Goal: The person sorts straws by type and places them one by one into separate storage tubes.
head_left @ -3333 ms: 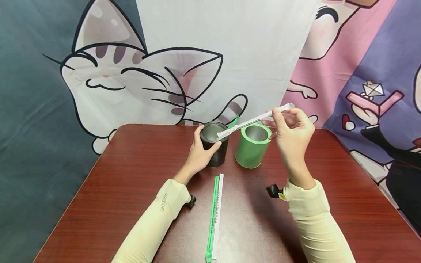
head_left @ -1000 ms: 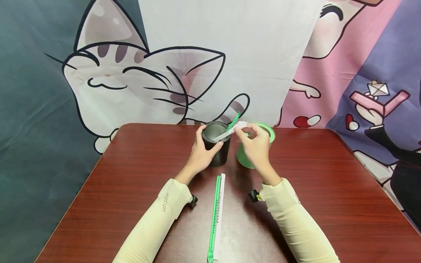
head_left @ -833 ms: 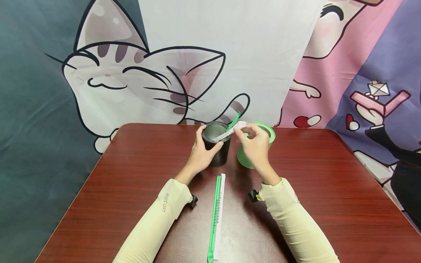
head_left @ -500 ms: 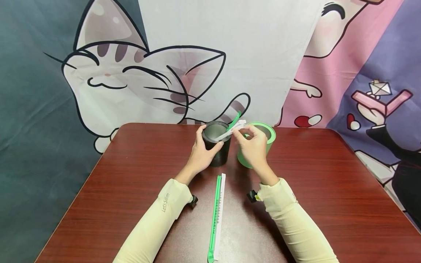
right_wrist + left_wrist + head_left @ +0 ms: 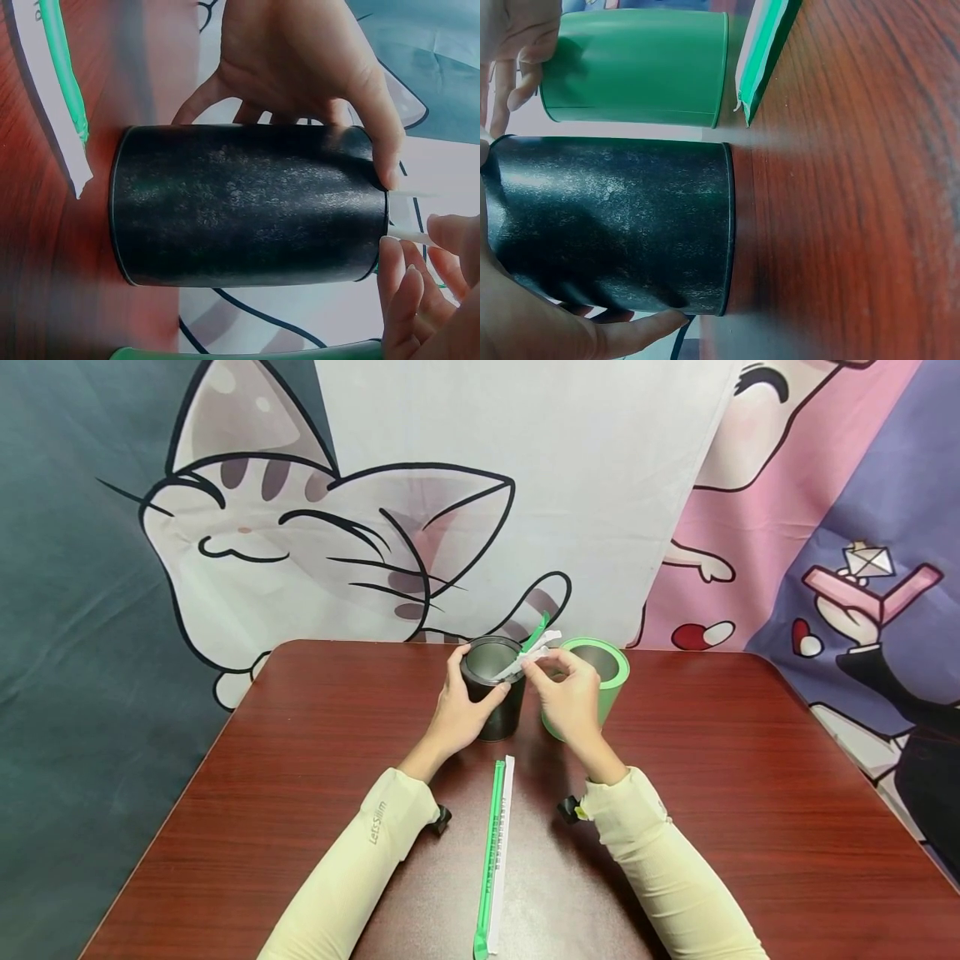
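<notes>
My left hand [image 5: 459, 714] grips the black canister [image 5: 501, 714], thumb at its near rim and fingers round its left side. The canister stands upright on the table; the left wrist view shows its dark side [image 5: 615, 217]. At its right rim my right hand [image 5: 573, 697] pinches a thin white straw in a paper wrapper [image 5: 519, 666], one end inside the canister. In the right wrist view a pale length of it [image 5: 409, 235] shows between the fingertips. A green-wrapped straw [image 5: 537, 631] leans out of the same canister, its lower part hidden.
Partly behind my right hand stands a green canister [image 5: 610, 681]. A green-wrapped straw [image 5: 491, 856] and a white-wrapped straw [image 5: 502, 852] lie side by side on the brown table [image 5: 300, 793], nearer me. A printed cloth [image 5: 600, 485] hangs behind the table's far edge.
My right hand has come in from the right and down to the black canister's rim, then crept slightly left along the white straw. My left hand has stayed on the canister.
</notes>
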Demonstrator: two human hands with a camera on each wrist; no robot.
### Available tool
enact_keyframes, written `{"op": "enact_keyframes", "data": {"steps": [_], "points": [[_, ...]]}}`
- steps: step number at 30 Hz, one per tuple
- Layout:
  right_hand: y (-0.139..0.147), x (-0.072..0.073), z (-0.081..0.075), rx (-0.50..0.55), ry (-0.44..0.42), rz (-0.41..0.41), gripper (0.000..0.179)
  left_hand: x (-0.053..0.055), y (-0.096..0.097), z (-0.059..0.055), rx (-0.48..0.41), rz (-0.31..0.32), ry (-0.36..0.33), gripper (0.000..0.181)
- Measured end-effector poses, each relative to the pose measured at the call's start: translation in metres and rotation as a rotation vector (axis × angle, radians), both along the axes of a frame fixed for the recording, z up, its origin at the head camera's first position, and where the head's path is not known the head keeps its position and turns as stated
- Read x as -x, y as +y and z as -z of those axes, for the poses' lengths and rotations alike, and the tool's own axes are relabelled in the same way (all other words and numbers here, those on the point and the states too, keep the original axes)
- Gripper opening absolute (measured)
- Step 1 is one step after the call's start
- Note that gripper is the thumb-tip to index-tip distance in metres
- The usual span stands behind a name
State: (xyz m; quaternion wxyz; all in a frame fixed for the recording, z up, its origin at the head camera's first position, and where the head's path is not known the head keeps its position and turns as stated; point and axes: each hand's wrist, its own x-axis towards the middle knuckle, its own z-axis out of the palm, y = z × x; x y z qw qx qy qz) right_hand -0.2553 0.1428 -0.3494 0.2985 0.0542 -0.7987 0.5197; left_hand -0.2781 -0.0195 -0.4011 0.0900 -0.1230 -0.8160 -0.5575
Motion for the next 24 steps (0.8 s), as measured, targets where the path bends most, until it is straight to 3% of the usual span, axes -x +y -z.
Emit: {"op": "enact_keyframes", "data": {"steps": [8,17,24], "points": [[-0.0028,0.0024,0.0046,-0.022,-0.010,0.001,0.016,-0.0002,-0.0002,-0.0004,0.008,-0.006,-0.011,0.084],[-0.0050,0.0045,0.0075,0.018,-0.010,-0.072,0.014,0.0003,0.0003,0.0005,-0.009,0.009,0.006,0.084],[-0.0032,0.0013,0.0092,-0.011,0.001,-0.054,0.018,0.0001,-0.0002,0.0001,-0.004,0.007,-0.005,0.082]]}}
